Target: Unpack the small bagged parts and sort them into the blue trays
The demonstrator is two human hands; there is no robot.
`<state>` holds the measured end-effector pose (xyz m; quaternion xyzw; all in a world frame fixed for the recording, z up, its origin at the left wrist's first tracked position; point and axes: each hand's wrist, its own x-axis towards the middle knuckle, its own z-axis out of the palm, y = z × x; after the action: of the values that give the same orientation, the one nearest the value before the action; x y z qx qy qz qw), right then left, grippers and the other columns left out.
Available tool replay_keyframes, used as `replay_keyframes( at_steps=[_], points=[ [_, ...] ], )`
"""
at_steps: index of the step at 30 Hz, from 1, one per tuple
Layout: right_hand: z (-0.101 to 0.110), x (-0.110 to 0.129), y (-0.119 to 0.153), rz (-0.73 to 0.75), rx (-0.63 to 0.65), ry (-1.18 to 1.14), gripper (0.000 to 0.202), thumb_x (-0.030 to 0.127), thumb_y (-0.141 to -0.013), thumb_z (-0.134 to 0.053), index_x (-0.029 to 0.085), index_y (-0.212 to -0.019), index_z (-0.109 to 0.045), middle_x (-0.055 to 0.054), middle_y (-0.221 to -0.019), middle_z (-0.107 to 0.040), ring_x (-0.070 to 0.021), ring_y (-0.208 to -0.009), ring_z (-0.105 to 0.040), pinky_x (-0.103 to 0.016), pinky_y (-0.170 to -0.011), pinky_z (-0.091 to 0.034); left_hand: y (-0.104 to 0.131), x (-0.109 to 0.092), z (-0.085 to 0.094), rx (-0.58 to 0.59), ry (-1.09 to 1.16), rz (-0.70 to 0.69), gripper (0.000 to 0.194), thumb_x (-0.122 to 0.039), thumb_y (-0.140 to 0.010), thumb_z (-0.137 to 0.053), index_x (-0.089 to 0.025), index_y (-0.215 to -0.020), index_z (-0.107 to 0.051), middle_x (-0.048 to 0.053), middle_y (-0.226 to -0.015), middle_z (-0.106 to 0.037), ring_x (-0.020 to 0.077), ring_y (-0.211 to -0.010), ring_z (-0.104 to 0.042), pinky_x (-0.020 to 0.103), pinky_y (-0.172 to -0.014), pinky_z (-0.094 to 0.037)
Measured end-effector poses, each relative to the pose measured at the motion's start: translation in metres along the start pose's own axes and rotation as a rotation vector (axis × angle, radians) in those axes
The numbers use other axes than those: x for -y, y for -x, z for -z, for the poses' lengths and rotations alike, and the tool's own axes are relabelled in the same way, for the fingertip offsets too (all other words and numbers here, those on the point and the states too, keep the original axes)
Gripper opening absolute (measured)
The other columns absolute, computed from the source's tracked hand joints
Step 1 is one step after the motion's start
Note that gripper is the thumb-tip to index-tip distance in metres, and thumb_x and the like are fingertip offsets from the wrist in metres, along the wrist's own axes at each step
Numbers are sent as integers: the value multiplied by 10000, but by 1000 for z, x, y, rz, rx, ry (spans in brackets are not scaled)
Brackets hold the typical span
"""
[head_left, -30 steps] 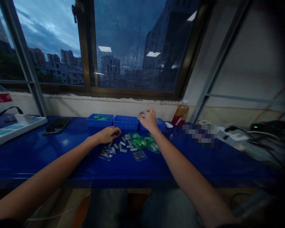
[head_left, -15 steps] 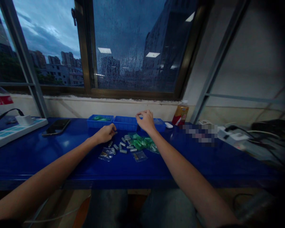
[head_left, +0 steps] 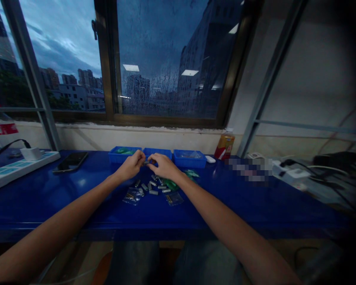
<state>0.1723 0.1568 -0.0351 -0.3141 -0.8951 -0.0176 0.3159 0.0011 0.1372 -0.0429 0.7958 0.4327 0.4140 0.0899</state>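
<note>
Blue glossy worktop point(head_left: 62, 198) running under a big rain-streaked window point(head_left: 166, 59), dusk outside. Left hand point(head_left: 131, 166) and right hand point(head_left: 163, 166) brought together above the middle of it, fingertips pinched on one small silver metal cylinder point(head_left: 148, 162) held between them, just in front of the middle blue plastic tray point(head_left: 158, 152). Both hands closed on that piece, though too small and dim to make out anything finer.

Right below the hands, a loose scatter of more little silver cylinders point(head_left: 150, 186) lying flat on the worktop, with a few small clear plastic bags point(head_left: 132, 194) beside them and some green plastic packets point(head_left: 169, 184) partly hidden under the right wrist. Three shallow blue trays in a row against the wall: left one point(head_left: 124, 154) with green bits inside, right one point(head_left: 190, 157) with something pale in it.

Further left, black smartphone point(head_left: 70, 161) lying flat, then a long white power strip point(head_left: 14, 169) with a charger plugged in. Off to the right, orange-labelled drink bottle point(head_left: 224, 145) standing upright near the window frame, plus a tangle of cables and white adapters point(head_left: 293, 174).
</note>
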Motion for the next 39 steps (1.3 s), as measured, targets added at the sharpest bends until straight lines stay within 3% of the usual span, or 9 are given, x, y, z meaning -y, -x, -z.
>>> replay_keyframes(
  at_steps=[4,7,9,14,19,25,29,34,39],
  points=[
    [3,-1,-1,-47,-34,-20,146,254,-818,-486,159,-860,-589,-29,-787,-572,-118,-731,-516,-225,-672,-361,-1,-2,0,15,30,-2,206,-278,-816,-419,-164,-978,-474,28,-774,-595,156,-701,-556,264,-644,-411],
    [0,-2,-2,-48,-44,-41,197,278,-841,-442,152,-770,-575,-25,-732,-557,-114,-691,-498,-226,-632,-342,-1,-2,0,11,4,-30,219,-278,-794,-458,-154,-967,-514,50,-847,-618,168,-773,-575,267,-679,-430],
    [-2,-3,-3,-41,-49,-63,215,299,-847,-428,155,-761,-564,-18,-712,-548,-113,-669,-489,-226,-610,-332,-2,-1,1,-4,-28,-27,223,-289,-805,-445,-149,-950,-541,50,-834,-625,167,-765,-579,266,-679,-431],
    [-3,-2,-1,-30,-95,-118,202,276,-769,-546,177,-943,-526,6,-739,-540,-113,-657,-487,-220,-604,-339,-2,-4,4,-29,-91,18,264,-323,-834,-403,-140,-897,-583,37,-754,-632,151,-663,-570,249,-630,-410],
    [1,0,0,0,-120,-82,94,229,-797,-500,176,-860,-543,-5,-752,-533,-113,-689,-493,-222,-647,-354,-1,-9,5,14,-121,38,348,-362,-861,-337,-142,-739,-577,30,-659,-613,146,-606,-552,248,-597,-390],
    [-2,-3,-4,-37,-105,-78,176,243,-847,-425,156,-763,-553,-28,-745,-551,-121,-716,-501,-230,-660,-348,0,-7,3,-28,-43,-26,315,-336,-812,-447,-138,-1055,-485,26,-763,-611,143,-650,-561,245,-614,-420],
    [-3,-2,-4,-42,-71,-101,221,256,-862,-392,156,-734,-541,-19,-691,-543,-120,-668,-492,-235,-626,-332,-1,-6,3,-56,-86,-40,228,-309,-821,-431,-146,-944,-531,21,-716,-598,145,-652,-559,243,-615,-406],
    [-2,3,-1,-45,-78,-161,183,261,-783,-529,180,-947,-518,17,-710,-544,-114,-645,-495,-223,-609,-339,-1,-9,5,-36,-139,-9,253,-333,-843,-385,-144,-847,-554,27,-692,-602,144,-619,-552,239,-580,-375],
    [-2,4,-2,20,-97,-125,106,233,-827,-465,165,-831,-545,-23,-772,-562,-121,-713,-507,-231,-659,-354,0,-12,6,-8,-154,36,368,-384,-871,-314,-159,-660,-515,17,-591,-568,136,-559,-529,243,-560,-359]
  ],
)
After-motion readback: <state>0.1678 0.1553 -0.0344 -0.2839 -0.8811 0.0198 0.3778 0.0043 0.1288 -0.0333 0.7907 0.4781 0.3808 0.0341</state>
